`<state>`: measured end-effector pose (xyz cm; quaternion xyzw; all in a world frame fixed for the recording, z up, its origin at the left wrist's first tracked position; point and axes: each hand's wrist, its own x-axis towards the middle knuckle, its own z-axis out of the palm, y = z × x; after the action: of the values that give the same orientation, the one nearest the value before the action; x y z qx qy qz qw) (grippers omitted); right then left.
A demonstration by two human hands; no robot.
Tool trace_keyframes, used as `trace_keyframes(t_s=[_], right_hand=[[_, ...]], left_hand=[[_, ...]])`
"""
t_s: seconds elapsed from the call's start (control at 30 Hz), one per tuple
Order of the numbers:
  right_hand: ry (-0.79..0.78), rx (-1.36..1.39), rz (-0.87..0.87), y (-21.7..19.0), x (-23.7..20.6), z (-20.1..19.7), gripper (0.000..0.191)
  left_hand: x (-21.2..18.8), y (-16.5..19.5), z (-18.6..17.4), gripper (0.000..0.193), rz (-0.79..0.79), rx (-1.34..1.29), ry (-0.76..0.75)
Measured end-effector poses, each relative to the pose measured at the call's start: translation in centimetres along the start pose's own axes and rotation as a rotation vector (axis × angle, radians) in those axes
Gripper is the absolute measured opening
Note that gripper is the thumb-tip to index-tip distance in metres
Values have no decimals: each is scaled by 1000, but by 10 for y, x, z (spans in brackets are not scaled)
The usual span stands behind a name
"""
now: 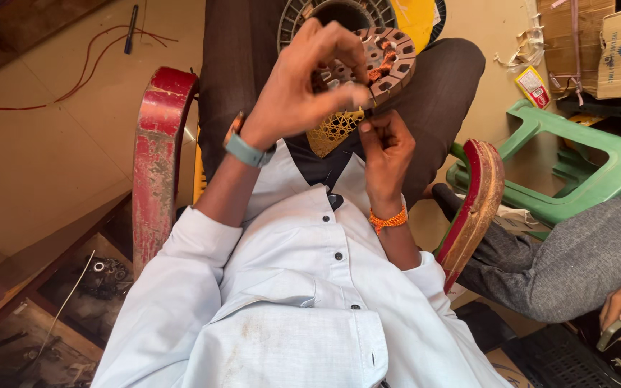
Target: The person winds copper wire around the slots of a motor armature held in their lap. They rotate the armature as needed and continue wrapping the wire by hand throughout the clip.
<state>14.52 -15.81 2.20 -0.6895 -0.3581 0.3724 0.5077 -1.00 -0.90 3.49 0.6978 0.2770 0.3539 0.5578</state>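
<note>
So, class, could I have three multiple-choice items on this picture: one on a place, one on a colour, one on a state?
1. Where is the round slotted metal part?
A. on the floor
B. in the left hand, over the lap
C. on the green stool

2. What colour is the thread band on the right wrist?
A. orange
B. blue
C. white

3. How are the fingers of the right hand?
A. spread flat
B. pinched together just below the part
C. hanging loose

Answers: 1 B, the left hand's fingers wrap its edge above the knees. 2 A, it shows bright orange. 3 B, fingertips meet under the part; what they pinch is too small to tell.
</note>
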Motion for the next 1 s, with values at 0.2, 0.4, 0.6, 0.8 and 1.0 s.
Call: trace_keyframes(t_s=[0.2,0.4,0.6,0.8,1.0], right_hand=[[65,-88,-59,7,11,-14,9],[39,-390,-380,-2,38,-40,6],[-244,-583,-726,-17,68,-62,22],[-320,-587,-610,-31,92,-71,25],[-373,-657,-687,-42,107,-70,27]], left_hand=[[-16,17,52,54,152,562,306],[-29,-34,63,47,279,592,379],[-22,-59,56,28,508,577,375],[-26,-65,54,25,546,611,401],[-23,-68,50,32,525,593,416]])
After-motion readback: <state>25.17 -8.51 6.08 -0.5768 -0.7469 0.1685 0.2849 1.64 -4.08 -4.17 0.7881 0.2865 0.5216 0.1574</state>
